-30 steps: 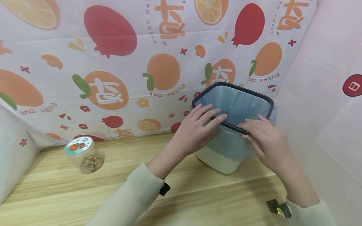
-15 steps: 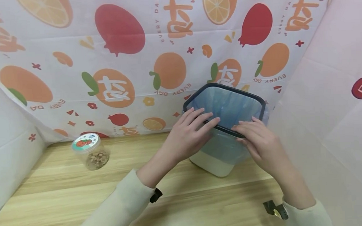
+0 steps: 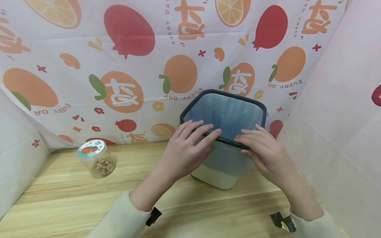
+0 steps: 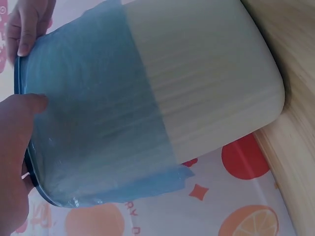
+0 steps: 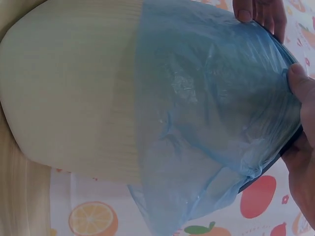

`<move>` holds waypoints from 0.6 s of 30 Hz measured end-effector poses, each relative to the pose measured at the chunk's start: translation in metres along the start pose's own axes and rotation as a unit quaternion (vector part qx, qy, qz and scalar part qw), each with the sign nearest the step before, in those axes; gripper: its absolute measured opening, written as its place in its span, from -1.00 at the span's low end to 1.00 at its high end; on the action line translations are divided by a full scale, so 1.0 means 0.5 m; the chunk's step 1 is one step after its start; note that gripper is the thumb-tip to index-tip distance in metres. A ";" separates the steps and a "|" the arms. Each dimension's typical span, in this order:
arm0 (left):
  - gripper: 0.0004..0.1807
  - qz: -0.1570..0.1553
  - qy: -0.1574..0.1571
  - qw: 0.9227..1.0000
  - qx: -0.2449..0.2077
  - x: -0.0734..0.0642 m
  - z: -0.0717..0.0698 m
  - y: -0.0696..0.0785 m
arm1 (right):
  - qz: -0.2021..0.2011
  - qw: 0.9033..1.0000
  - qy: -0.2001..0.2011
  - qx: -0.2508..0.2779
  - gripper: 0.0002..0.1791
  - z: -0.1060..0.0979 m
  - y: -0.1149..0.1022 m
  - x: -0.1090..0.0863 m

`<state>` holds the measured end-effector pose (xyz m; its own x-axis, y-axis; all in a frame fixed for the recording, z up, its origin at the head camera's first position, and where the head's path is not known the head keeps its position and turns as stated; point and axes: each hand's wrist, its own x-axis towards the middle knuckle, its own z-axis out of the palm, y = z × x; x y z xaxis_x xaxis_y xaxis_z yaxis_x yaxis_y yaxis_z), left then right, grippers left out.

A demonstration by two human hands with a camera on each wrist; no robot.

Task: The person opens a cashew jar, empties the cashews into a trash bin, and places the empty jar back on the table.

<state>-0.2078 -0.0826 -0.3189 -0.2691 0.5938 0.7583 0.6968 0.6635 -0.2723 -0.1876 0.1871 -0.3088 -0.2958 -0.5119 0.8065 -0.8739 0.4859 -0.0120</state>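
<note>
A cream trash can [image 3: 212, 176] stands on the wooden table, lined with a blue plastic bag [image 3: 231, 114]. The bag's edge is folded down over the outside, and a black rim ring [image 3: 237, 97] runs round the top. My left hand [image 3: 186, 150] grips the front rim at its left part, fingers over the edge and thumb [image 4: 37, 103] against the bag outside. Farther right along the same rim, my right hand [image 3: 267, 153] holds on likewise, its thumb [image 5: 298, 81] pressing the folded bag. Loose bag folds [image 5: 197, 147] hang down the can's side in the right wrist view.
At the left on the table [image 3: 55, 207] stands a clear jar [image 3: 99, 160] with a printed lid and small brown pieces inside. A fruit-print cloth [image 3: 149, 26] covers the wall behind the can, and a white wall [image 3: 345, 127] rises at the right.
The trash can has shifted left along the back cloth, closer to the jar, with both hands staying on its rim. The head view has turned slightly left.
</note>
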 end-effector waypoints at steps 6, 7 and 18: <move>-0.38 -0.008 0.007 1.000 -0.006 -0.021 -0.020 -0.003 | -0.019 1.000 0.011 0.018 -0.64 0.016 -0.006 0.009; -0.38 -0.008 0.009 1.000 -0.008 -0.024 -0.022 -0.004 | -0.022 0.999 0.012 0.021 -0.65 0.018 -0.006 0.011; -0.32 -0.015 0.007 1.000 -0.008 -0.053 -0.059 -0.006 | -0.030 0.998 -0.003 0.060 -0.65 0.036 -0.009 0.026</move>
<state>-0.1832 -0.1139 -0.3206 -0.2806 0.5669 0.7745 0.6996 0.6733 -0.2394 -0.1945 0.1655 -0.3087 -0.2437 -0.5423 0.8040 -0.9297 0.3667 -0.0344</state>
